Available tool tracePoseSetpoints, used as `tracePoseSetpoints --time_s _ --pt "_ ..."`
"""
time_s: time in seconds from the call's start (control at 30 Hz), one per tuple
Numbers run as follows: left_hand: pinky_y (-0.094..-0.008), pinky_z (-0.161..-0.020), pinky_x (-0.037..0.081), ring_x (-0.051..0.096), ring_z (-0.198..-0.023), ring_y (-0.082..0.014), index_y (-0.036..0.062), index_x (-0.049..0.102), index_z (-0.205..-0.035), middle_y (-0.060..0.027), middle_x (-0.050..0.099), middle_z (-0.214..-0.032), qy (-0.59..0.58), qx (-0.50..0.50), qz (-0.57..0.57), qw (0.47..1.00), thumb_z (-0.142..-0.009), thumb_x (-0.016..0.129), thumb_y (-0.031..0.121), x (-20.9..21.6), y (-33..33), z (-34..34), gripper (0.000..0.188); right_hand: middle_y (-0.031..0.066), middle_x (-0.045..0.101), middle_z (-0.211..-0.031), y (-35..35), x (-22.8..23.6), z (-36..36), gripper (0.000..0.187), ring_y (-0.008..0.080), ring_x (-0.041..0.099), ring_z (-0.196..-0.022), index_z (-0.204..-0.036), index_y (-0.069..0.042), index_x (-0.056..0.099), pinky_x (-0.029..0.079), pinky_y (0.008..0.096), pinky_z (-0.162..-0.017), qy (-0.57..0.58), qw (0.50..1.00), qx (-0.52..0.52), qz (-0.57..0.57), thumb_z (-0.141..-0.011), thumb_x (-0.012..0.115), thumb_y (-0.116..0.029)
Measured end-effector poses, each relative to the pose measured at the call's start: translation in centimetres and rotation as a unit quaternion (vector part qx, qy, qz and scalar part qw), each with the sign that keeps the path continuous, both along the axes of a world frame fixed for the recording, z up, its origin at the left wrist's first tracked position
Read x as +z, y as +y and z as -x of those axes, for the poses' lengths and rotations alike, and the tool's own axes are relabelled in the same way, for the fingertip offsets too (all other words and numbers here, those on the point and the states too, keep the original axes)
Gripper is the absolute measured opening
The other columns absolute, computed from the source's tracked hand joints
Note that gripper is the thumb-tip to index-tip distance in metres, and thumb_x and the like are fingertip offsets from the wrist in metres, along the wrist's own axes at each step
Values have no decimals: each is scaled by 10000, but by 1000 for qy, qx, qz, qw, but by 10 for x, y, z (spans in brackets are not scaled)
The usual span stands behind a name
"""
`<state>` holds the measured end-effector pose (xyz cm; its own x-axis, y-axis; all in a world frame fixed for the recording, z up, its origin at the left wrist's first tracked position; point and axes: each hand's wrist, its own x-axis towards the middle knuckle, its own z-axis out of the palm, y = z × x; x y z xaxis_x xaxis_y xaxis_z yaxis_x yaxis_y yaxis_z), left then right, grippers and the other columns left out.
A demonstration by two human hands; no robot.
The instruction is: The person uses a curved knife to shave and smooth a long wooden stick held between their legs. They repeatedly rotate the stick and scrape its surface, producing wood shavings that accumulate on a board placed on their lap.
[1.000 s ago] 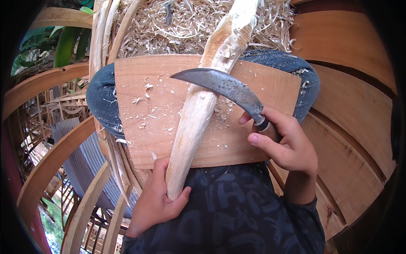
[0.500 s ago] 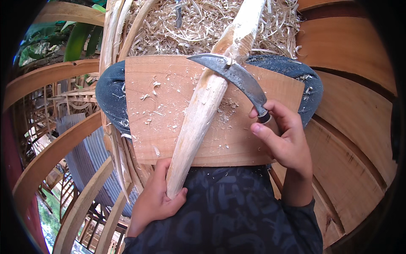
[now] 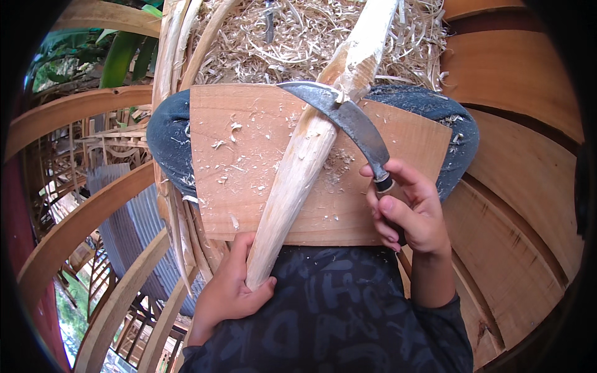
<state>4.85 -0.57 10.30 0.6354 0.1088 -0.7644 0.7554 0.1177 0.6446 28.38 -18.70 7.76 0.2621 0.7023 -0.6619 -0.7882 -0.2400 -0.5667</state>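
Note:
My left hand [image 3: 233, 283] is closed around the near end of a pale, peeled wooden pole [image 3: 297, 177], which slants away from me to the upper right. In my right hand [image 3: 410, 208] is the dark handle of a sickle [image 3: 357, 123] with a curved grey blade. That blade crosses over the pole at a notched, brownish stretch, and a small curl of wood clings to its edge. Beneath the pole a wooden board [image 3: 227, 193] lies across my lap, sprinkled with shavings. My right fingers hide part of the handle.
Beyond the board is a thick heap of wood shavings [image 3: 298, 46], with a metal tool [image 3: 268, 25] standing in it. Long wood strips [image 3: 166, 56] run along the left side, beside curved railing slats [image 3: 84, 214]. Wooden planks [image 3: 516, 168] line the right.
The sickle and my right hand have shifted slightly toward me and left along the pole. My left hand keeps its hold on the pole's end. The view has moved a little.

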Motion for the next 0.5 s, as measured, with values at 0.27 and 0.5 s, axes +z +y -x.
tracePoseSetpoints --time_s 0.27,0.5 --pt "-343 -845 408 509 -957 -217 -19 344 -1251 -153 505 -1012 6 1 41 999 -738 649 100 0 3 -1 608 150 640 -974 11 -14 18 304 207 645 -876 -1122 17 545 480 294 -764 -545 829 120 39 -832 634 -4" --pt "-336 -848 407 510 -967 -209 -20 345 -1255 -150 507 -1025 1 4 22 1000 -740 646 95 2 -1 0 608 97 601 -822 14 5 -1 259 151 572 -642 -1120 -8 532 444 265 -588 -185 961 199 -60 -883 602 -85"
